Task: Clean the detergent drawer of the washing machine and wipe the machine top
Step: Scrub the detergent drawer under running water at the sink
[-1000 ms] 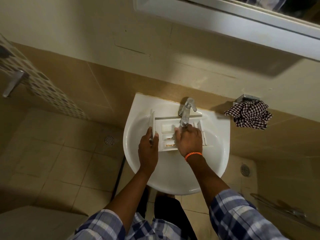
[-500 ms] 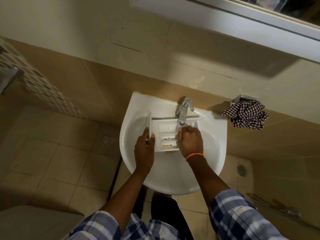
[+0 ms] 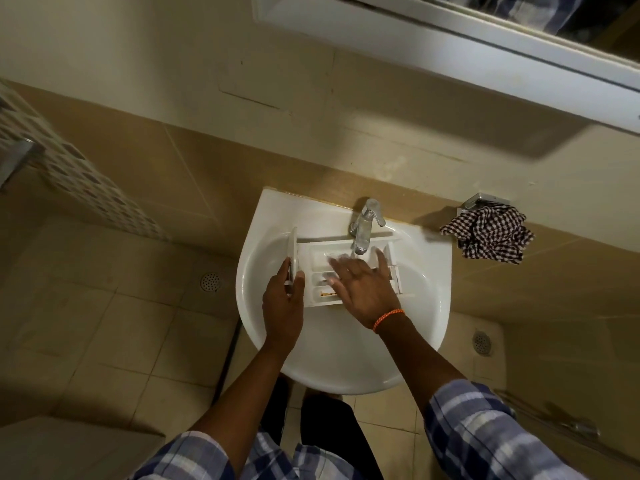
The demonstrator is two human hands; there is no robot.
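The beige tiled bathroom wall [image 3: 242, 161] fills the upper part of the head view, with a white framed cabinet edge [image 3: 450, 46] overhead and a pale tiled floor [image 3: 104, 341] below. Against the wall hangs the white ceramic washbasin [image 3: 332, 362], and over its back rim stands the chrome single-lever tap [image 3: 363, 226]; whether water runs from it is hard to tell. To the right of the basin, well apart from both hands, a crumpled dark-and-white checked cloth [image 3: 488, 237] hangs from a small metal wall holder [image 3: 479, 200]. The white plastic detergent drawer [image 3: 318, 258] lies inside the basin bowl just under the tap spout, its long axis running left to right across the basin, its front panel at the left end and its compartments facing up; a brownish streak of residue shows in the nearest compartment. The left hand [image 3: 282, 299] forms the holding grip: thumb and fingers pinch the front panel's lower edge, steadying the drawer. The right hand [image 3: 363, 285], with an orange thread band at the wrist, lies flat with fingers spread wide over the compartments, holding nothing, its fingertips blurred. The drawer's dirty compartments sit directly under and just left of the right hand, so that hand seems the nearer one for rubbing along the drawer's length, while the left hand anchors the panel end. The residue looks not yet cleared, and the cloth for the machine top is untouched, so the task appears to be in its earlier part.
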